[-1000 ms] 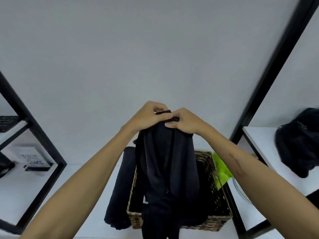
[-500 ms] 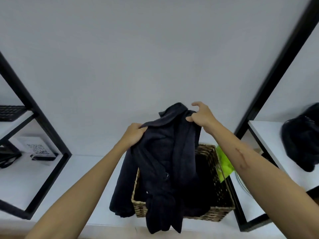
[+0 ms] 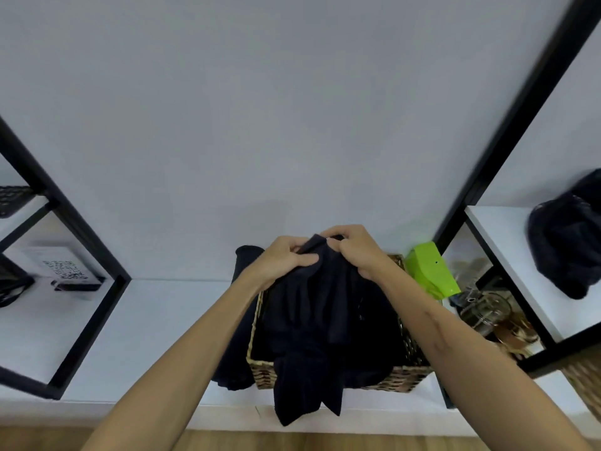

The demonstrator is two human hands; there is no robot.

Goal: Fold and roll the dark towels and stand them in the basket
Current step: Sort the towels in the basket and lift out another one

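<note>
A dark towel (image 3: 312, 327) hangs over the woven basket (image 3: 403, 374), its lower end draping past the basket's front rim. My left hand (image 3: 282, 260) and my right hand (image 3: 354, 250) pinch its top edge side by side above the basket's back. A second dark towel (image 3: 235, 336) lies draped along the basket's left side on the white shelf (image 3: 156, 327). The inside of the basket is mostly hidden by the held towel.
A bright green object (image 3: 431, 271) stands right of the basket against a black frame post (image 3: 507, 122). Glass jars (image 3: 484, 309) sit on the lower right shelf, a dark heap of cloth (image 3: 567, 242) on the upper one. A QR-code card (image 3: 63, 270) stands at left.
My hands were apart, spreading the towel's top edge; now they have come together at the middle and dropped lower, over the basket's back.
</note>
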